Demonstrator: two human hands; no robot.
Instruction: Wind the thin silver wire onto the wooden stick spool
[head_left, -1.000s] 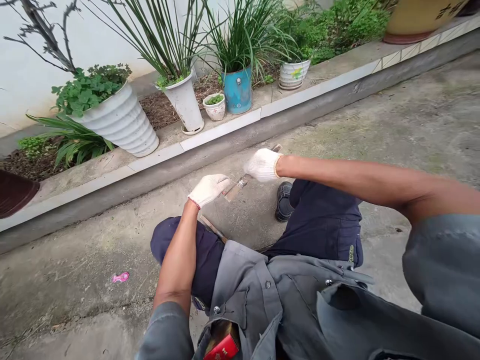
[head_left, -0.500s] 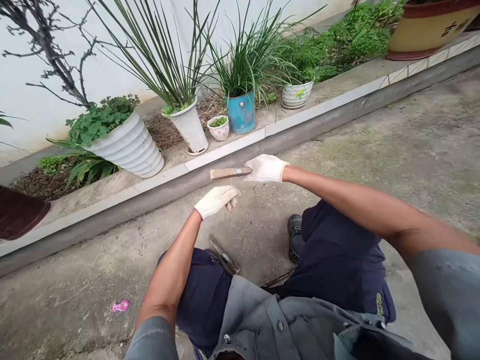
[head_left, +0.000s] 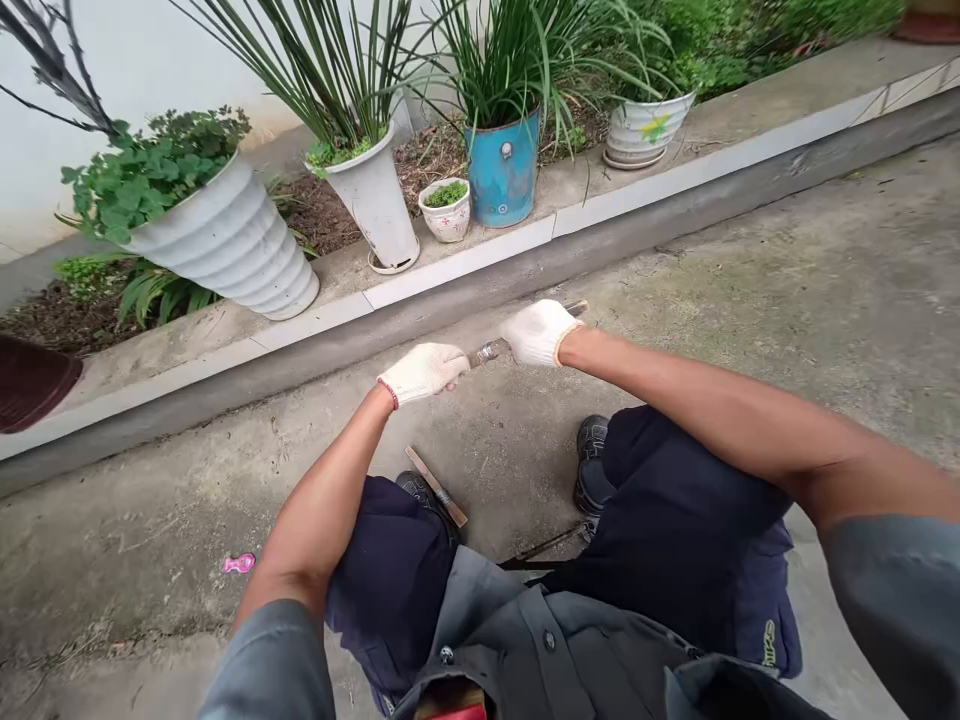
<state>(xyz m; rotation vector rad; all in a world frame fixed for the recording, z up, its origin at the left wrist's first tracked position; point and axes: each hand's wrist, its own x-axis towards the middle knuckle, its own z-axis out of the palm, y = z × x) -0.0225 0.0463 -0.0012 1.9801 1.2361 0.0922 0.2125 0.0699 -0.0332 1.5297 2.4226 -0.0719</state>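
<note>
Both my hands wear white knit gloves and are out in front of me, above the concrete. A flat wooden stick with thin pale cord or wire wound round its middle runs between them. My left hand is closed on its left end. Further right, my right hand wraps round the stick, and a short piece pokes out beyond the glove. The gloves hide most of the wood. On the ground by my left shoe lies a second wooden stick, also wound round near its middle.
A low tiled ledge crosses ahead, bearing a ribbed white pot, a tall white pot, a small pot, a blue bucket and a white bowl planter. A pink object lies left.
My left hand has come up to the stick and closed on its left end. My right hand has turned, and the stick's far end now shows past it. The view has shifted slightly.
</note>
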